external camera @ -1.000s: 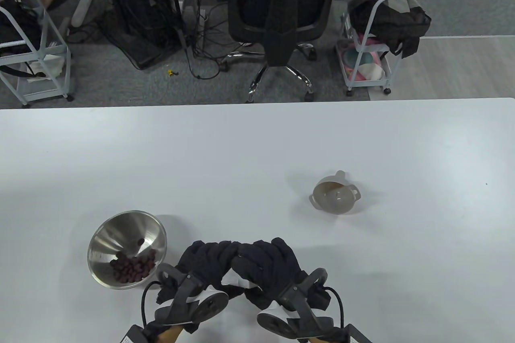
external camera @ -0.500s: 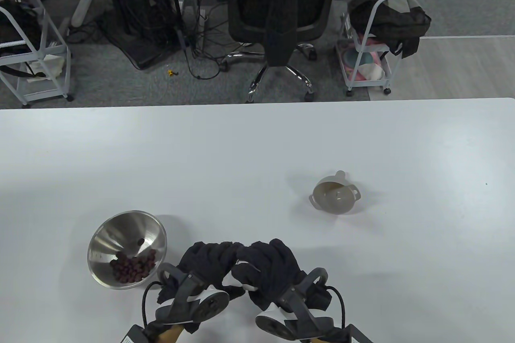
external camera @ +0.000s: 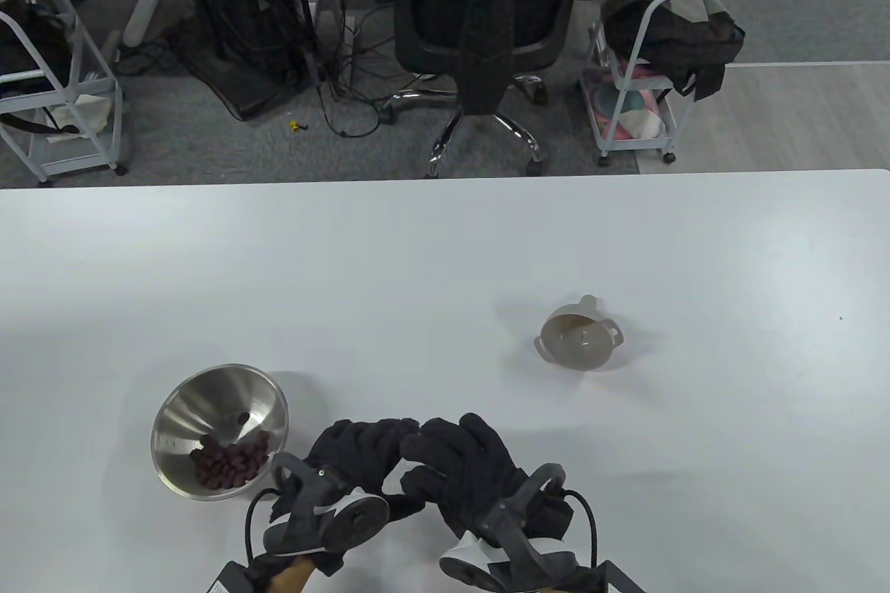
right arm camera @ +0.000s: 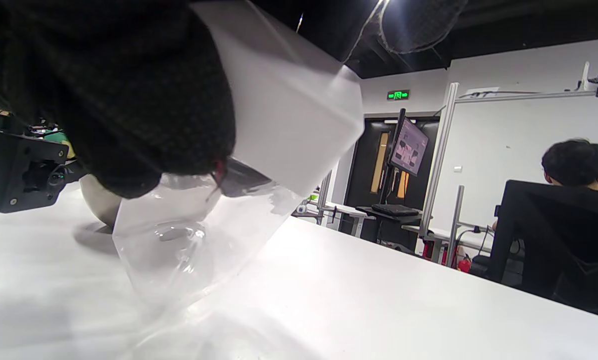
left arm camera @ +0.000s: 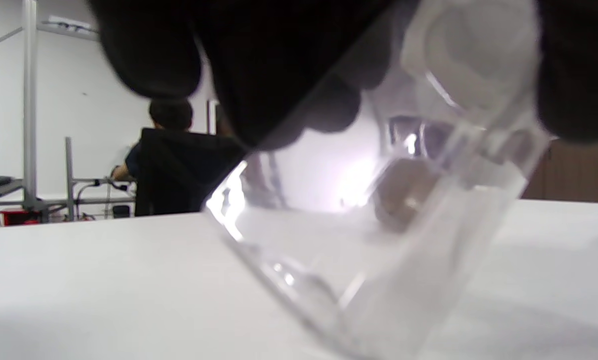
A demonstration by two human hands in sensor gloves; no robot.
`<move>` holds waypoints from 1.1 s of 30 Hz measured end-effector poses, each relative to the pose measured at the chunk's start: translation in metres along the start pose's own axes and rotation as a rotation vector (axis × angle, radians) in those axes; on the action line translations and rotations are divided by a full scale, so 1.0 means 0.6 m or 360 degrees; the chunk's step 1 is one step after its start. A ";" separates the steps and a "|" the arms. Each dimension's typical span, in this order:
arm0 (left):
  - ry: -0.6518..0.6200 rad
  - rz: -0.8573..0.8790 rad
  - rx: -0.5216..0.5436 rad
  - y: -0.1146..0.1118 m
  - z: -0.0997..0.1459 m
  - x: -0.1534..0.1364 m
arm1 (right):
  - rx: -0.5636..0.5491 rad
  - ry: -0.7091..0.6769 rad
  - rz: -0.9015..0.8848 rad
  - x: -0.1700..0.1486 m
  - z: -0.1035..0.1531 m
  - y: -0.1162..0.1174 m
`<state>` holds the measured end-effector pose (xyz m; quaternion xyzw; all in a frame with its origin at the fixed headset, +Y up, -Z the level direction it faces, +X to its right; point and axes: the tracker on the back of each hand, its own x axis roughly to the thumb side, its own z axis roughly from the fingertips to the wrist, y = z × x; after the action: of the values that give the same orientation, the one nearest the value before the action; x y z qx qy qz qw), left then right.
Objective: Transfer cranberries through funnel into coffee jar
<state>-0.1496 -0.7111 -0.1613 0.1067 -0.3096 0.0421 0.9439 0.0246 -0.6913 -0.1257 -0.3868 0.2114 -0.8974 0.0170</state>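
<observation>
A clear coffee jar (left arm camera: 379, 240) with a white lid (right arm camera: 283, 115) is tilted just above the table between both hands. My left hand (external camera: 354, 443) grips the jar's body (right arm camera: 188, 250). My right hand (external camera: 452, 454) grips the lid. In the table view the hands hide nearly all of the jar. A steel bowl (external camera: 208, 370) with dark red cranberries (external camera: 229, 461) stands just left of my left hand. A translucent grey funnel (external camera: 580, 339) lies on its side on the table, well to the far right of my hands.
The white table (external camera: 417, 259) stretches far beyond the hands. The bowl's outer wall (right arm camera: 96, 205) shows behind the jar in the right wrist view. An office chair (external camera: 487, 30) and carts stand past the far edge.
My right hand has twisted a little on the lid and its tracker has swung toward the near edge. The white patch showing between the hands has shrunk. Bowl and funnel have not moved.
</observation>
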 end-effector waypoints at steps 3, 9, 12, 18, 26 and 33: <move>0.0018 0.0142 -0.0007 0.000 0.000 -0.010 | -0.0053 -0.0032 0.0039 0.003 0.001 -0.004; 0.0041 0.0243 0.0000 0.003 0.004 -0.022 | -0.0058 -0.0029 -0.0013 0.001 0.001 -0.005; 0.0050 0.0232 0.0007 0.004 0.005 -0.024 | 0.0044 -0.0035 -0.0143 -0.005 0.000 -0.005; 0.0005 0.0197 0.0014 0.006 0.004 -0.010 | 0.0024 0.0115 -0.0360 -0.025 0.005 0.007; -0.0015 0.0107 0.0028 0.008 0.004 -0.002 | 0.0004 0.0375 -0.0527 -0.058 0.008 0.012; -0.0017 0.0085 0.0016 0.010 0.004 -0.002 | -0.0017 0.0230 -0.0498 -0.047 0.006 0.008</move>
<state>-0.1529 -0.7060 -0.1589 0.1034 -0.3172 0.0684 0.9402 0.0461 -0.6913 -0.1447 -0.3496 0.1540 -0.9135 -0.1401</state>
